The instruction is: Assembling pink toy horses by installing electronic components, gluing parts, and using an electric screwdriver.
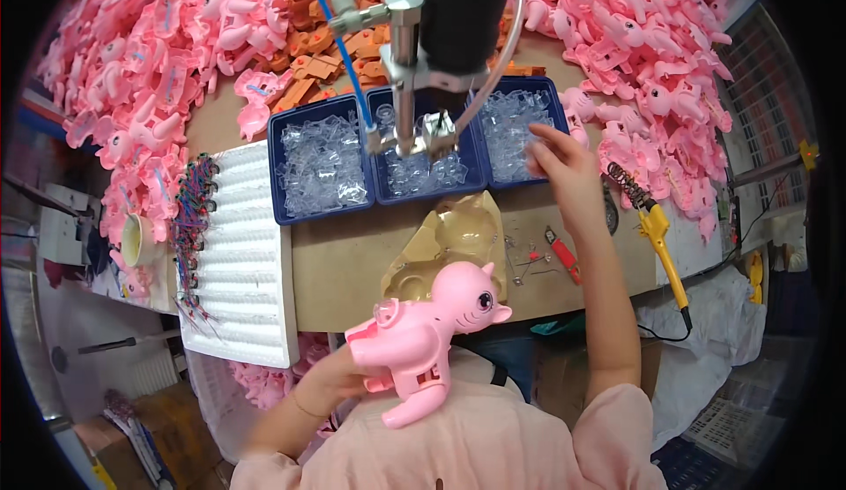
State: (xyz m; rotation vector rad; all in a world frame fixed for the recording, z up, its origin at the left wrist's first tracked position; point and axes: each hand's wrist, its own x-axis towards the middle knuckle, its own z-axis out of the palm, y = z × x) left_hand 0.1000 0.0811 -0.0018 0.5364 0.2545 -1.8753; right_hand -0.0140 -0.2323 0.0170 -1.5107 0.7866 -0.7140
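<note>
While the left hand (341,374) gripped the toy (414,346) in front of the bins (326,213), the right hand (564,173) hung, fingers parted, over their right end; held one-handed, the toy could have slipped if bumped against their rims.

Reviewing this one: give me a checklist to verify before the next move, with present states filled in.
1. Pink toy supported: ok, in the left hand.
2. Right hand at the right-hand blue bin: ok, over its right side.
3. Clear parts in that bin: ok, many.
4. Right fingers holding a part: cannot tell; they are parted, and clear pieces lie behind.
5. Red tool well away from right forearm: not ok, lies close beside it.
6. Yellow soldering iron cool: cannot tell.
</note>
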